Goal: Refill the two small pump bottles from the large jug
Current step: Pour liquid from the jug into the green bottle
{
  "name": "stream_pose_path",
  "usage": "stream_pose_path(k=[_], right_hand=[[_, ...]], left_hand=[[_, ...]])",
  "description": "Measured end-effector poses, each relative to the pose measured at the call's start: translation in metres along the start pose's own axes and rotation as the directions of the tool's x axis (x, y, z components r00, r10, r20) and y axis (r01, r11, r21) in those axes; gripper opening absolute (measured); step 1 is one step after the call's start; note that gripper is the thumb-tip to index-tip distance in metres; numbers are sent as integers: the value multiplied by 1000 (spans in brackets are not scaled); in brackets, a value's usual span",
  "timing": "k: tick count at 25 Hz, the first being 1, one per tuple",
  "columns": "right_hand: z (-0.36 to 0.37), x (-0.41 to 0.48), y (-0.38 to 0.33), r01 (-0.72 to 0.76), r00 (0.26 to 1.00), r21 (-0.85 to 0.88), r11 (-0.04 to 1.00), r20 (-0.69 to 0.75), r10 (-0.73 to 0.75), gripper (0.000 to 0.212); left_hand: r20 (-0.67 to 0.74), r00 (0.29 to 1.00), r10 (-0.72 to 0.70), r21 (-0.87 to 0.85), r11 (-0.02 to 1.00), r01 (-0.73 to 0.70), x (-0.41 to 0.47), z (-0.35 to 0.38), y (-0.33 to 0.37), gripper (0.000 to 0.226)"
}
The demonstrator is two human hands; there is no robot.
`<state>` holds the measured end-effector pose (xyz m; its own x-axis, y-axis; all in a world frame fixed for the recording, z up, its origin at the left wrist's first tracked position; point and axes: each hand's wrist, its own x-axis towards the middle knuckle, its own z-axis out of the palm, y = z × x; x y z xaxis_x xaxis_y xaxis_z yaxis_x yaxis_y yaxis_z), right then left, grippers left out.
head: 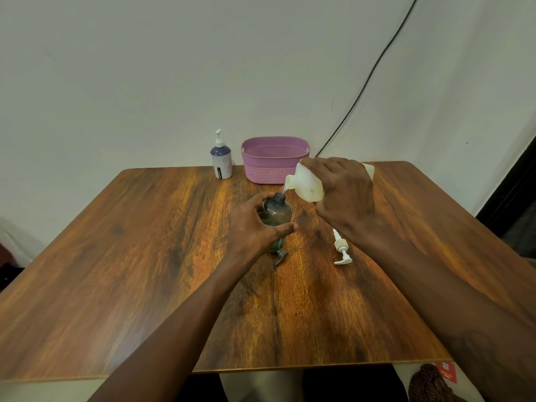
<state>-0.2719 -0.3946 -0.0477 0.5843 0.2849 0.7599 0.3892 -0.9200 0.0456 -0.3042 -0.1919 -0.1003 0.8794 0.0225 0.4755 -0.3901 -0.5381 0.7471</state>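
Note:
A small dark translucent bottle point(278, 211) stands upright mid-table with its neck uncovered, and my left hand point(255, 227) wraps around its body. My right hand point(343, 195) grips a white jug point(306, 182) tilted to the left, its spout just above the bottle's mouth, with a thin clear stream running from spout to neck. The bottle's dark pump top point(280, 256) lies on the table just in front of it. A white pump head point(341, 248) lies on the wood under my right wrist. A second pump bottle point(221, 159), white with a dark blue shoulder and its pump on, stands at the back.
A pink woven basket point(275, 162) sits at the table's far edge, right of the white bottle. A black cable point(371, 74) runs down the wall behind it. The wooden table point(145, 271) ends close to my body.

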Motion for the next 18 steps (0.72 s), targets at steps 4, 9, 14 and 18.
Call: stream_pose_path(k=[4, 9, 14, 18], right_hand=[[0, 0, 0, 2, 1000, 6, 1000, -2, -2, 85], [0, 0, -2, 4, 1000, 13, 1000, 5, -4, 85], [-2, 1, -3, 12, 1000, 22, 1000, -3, -12, 84], [0, 1, -4, 16, 1000, 25, 1000, 2, -16, 84]], left_hand=[[-2, 1000, 12, -3, 1000, -12, -1, 0, 0, 81], [-8, 1000, 3, 8, 1000, -3, -1, 0, -2, 83], [-17, 1000, 5, 7, 1000, -5, 0, 0, -3, 83], [-8, 1000, 9, 14, 1000, -9, 1, 0, -5, 82]])
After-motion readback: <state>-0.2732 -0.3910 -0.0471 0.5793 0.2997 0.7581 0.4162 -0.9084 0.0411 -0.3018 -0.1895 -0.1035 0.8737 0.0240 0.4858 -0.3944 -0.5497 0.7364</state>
